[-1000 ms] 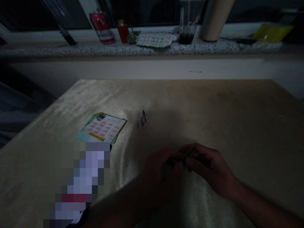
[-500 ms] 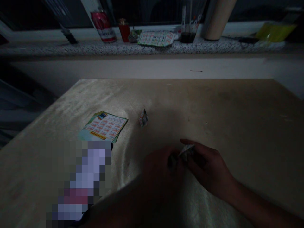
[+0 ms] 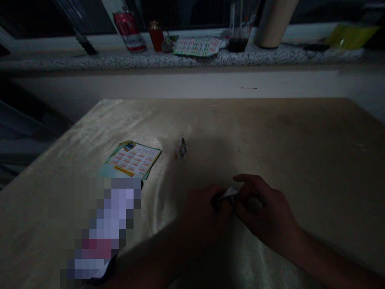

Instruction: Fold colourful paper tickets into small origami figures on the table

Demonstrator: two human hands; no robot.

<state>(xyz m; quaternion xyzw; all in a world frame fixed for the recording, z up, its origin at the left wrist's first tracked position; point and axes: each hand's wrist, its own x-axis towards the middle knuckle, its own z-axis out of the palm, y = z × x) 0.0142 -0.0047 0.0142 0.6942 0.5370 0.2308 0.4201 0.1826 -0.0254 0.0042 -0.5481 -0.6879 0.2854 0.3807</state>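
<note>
Between my two hands, low in the middle of the view, is a small folded piece of printed paper [image 3: 229,192]. My left hand [image 3: 204,206] is closed around its left side. With thumb and forefinger, my right hand [image 3: 264,204] pinches its right edge. The lower part of the paper is hidden by my fingers and by shadow. Farther off on the table stands another small folded paper piece [image 3: 181,150], pointed at the top. A stack of printed leaflets [image 3: 135,158] lies to the left of it.
A blurred-out, phone-like object [image 3: 105,228] is on the table [image 3: 285,132] left of my forearm. Along the stone windowsill [image 3: 114,60] stand a red can [image 3: 129,32], a small red bottle [image 3: 156,38], a crumpled packet [image 3: 197,46], a glass with dark liquid [image 3: 238,42] and a beige cylinder [image 3: 276,24].
The paper has shifted slightly left, toward my left hand. My right hand has turned, and its forefinger and thumb now pinch the paper's edge. The other paper piece and the leaflets stay put.
</note>
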